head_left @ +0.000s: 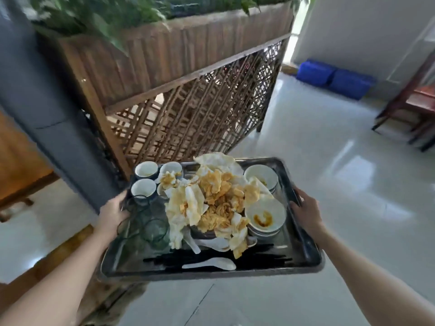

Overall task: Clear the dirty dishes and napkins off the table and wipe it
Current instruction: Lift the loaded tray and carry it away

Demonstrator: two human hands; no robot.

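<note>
Both hands, left hand (113,211) and right hand (306,209), grip the metal tray (211,272) above the floor. It's loaded: greasy orange-stained napkins (211,203) heaped mid-tray, 3 cups (146,170) far left, sauce-smeared bowls (264,216) right, white spoon (211,263) near edge.

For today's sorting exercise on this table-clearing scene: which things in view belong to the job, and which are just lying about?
Part of the job:
metal tray, gripped by left hand and right hand
stained napkins
sauce-smeared bowl
cups
glasses
white spoon
black chopsticks

Just lying about:
wooden lattice planter
blue crates
wooden chair
</note>
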